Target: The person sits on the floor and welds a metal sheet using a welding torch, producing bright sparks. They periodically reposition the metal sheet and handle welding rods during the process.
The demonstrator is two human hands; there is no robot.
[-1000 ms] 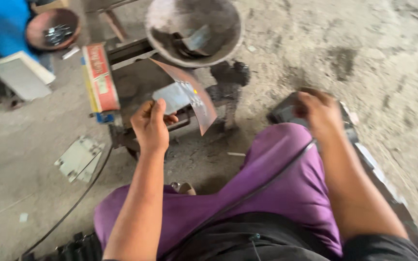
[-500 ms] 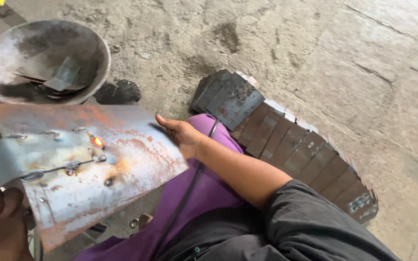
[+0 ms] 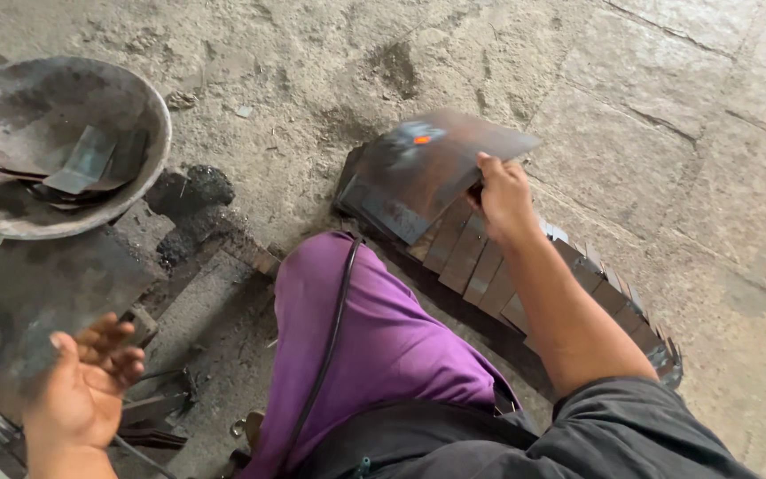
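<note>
- Rough grey concrete floor fills the scene, stained dark in patches and cracked toward the upper right.
- Nearest the camera, a dark sleeve covers the person's right upper arm, and a purple-clad leg bends up through the middle, with a black cable running along it.
- At the lower left, the left hand is released, palm up and fingers loosely curled, grasping nothing; it hovers over a dark flat plate lying on low, sooty metalwork.
- Just beside that hand, small dark metal scraps lie on the ground.
- Farther out on the right, a curved row of overlapping dark rectangular plates lies on the floor, stretching from beside the knee toward the right edge.
- Above the row's near end, the right hand is clenched on the edge of a rusty sheet, which it holds tilted just over the first plates of the row.
- This sheet is motion-blurred; a small orange spot shows on its upper face.
- Left of the sheet, black lumps sit on the floor near the metalwork.
- Farthest left, a round, shallow metal bowl holds a few thin metal pieces lying flat across one another, well apart from both hands.
</note>
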